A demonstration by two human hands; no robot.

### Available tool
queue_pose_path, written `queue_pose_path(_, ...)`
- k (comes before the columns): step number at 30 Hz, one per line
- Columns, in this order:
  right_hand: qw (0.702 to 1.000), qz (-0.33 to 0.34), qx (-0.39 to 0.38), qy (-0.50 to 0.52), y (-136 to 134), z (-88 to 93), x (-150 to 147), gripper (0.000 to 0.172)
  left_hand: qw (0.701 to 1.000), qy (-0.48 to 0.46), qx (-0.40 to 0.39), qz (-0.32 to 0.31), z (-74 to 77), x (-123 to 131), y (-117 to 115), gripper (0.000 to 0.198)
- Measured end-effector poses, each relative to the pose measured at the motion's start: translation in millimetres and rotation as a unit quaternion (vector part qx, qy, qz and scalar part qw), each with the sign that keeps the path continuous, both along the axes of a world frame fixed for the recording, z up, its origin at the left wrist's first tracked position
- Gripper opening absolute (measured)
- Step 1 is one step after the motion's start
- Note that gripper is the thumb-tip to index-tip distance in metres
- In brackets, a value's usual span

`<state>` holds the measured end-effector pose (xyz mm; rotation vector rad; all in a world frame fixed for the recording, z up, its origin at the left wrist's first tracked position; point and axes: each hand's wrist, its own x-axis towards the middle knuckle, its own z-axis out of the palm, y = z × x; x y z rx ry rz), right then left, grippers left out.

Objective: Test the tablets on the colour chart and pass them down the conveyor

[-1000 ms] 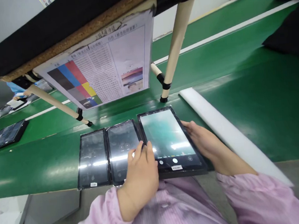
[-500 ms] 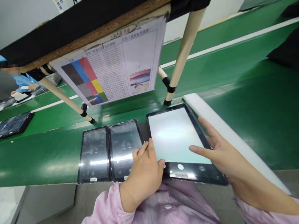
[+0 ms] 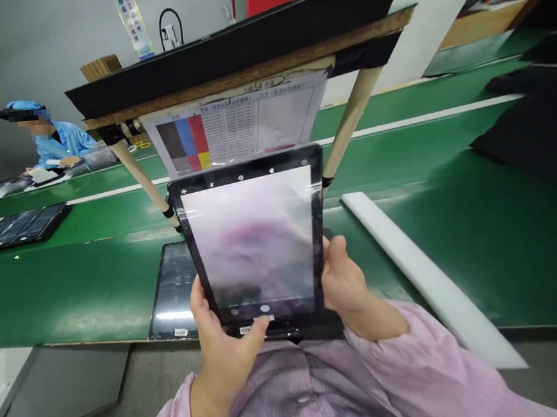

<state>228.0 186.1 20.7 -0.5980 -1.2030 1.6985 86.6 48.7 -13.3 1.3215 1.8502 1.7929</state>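
Observation:
A black-framed tablet [image 3: 252, 236] is held up in front of me, its screen lit with a blurred pale-pink picture and camera buttons. My left hand [image 3: 224, 344] grips its lower left edge, thumb over the bottom frame near a small label. On the right edge, my right hand [image 3: 344, 277] is closed around the side, its fingers partly hidden behind. Below and to the left, a dark tablet [image 3: 173, 290] lies flat on the green bench, partly covered by the raised one. Behind the raised tablet hangs a printed chart [image 3: 231, 132] with colour blocks and text, its lower part hidden.
A stand with a black board [image 3: 227, 52] and beige legs [image 3: 355, 112] rises ahead. A white foam strip [image 3: 428, 274] lies along the right of the green bench [image 3: 73, 289]. Stacked tablets [image 3: 24, 225] sit far left, near a person in blue [image 3: 63, 142].
The tablet has been lifted off the bench and tilted up toward the chart. Both hands have closed on its sides, and its screen has gone from plain white to a blurred pinkish picture.

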Motion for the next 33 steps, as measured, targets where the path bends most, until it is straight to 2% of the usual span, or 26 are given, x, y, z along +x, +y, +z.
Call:
queue_pose_path(4,1.000,0.017,0.010,-0.022,10.0,8.4,-17.3,0.069,0.996,0.067,0.023,0.052,11.0,-7.1,3.4,0.105)
queue_pose_path(7,1.000,0.005,0.005,-0.030,12.3,8.4,-22.8,0.071,0.992,0.094,0.036,0.074,15.3,-9.5,5.4,0.105)
queue_pose_path(11,0.999,-0.033,-0.011,-0.011,10.4,6.7,-29.0,0.068,0.988,0.114,0.046,0.093,11.3,-12.6,6.0,0.106)
queue_pose_path(14,0.999,-0.034,-0.002,0.002,7.0,9.0,-32.8,0.069,0.987,0.122,0.036,0.103,6.7,-13.9,4.5,0.108)
queue_pose_path(19,1.000,-0.006,0.020,-0.008,3.2,13.5,-33.4,0.075,0.985,0.130,0.034,0.108,1.7,-13.7,3.0,0.110)
queue_pose_path(29,1.000,-0.011,0.026,-0.010,1.2,11.9,-32.6,0.072,0.985,0.129,0.041,0.102,0.0,-13.9,1.2,0.117)
queue_pose_path(31,0.999,-0.022,0.035,-0.016,1.2,13.4,-31.8,0.074,0.988,0.117,0.049,0.092,-0.4,-15.2,0.2,0.113)
queue_pose_path(33,0.998,-0.025,0.043,-0.025,0.4,14.5,-29.9,0.075,0.992,0.085,0.067,0.064,-1.0,-19.9,-1.9,0.097)
